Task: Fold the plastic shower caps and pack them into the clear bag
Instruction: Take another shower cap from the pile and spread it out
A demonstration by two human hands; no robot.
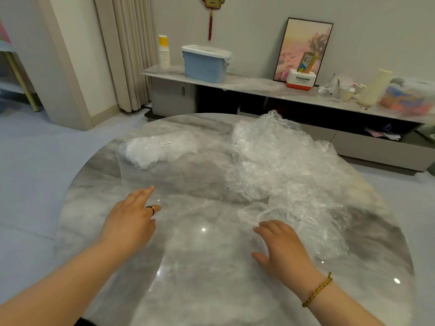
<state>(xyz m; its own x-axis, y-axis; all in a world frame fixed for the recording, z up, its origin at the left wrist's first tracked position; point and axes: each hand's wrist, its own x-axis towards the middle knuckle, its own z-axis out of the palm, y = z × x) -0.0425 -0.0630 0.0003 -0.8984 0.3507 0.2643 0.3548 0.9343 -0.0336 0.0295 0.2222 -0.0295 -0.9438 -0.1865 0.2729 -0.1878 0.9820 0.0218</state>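
Note:
A heap of crinkled clear plastic shower caps (277, 158) covers the right half of the round marble table (202, 267). One loose cap (261, 214) lies at the heap's near edge. The clear bag (164, 158) lies flat at the left, with folded white caps bunched in its far end under a small label. My left hand (131, 220) reaches forward with straight fingers touching the bag's near edge. My right hand (282, 250) rests flat on the table, its fingertips at the loose cap's rim. Neither hand grips anything.
Behind the table runs a low marble-topped sideboard (247, 85) with a blue lidded box (204, 63), stacked paper cups (164, 52), a framed picture (303, 48), a Panasonic box (301, 80) and assorted clutter at the right. Curtains hang at the back left.

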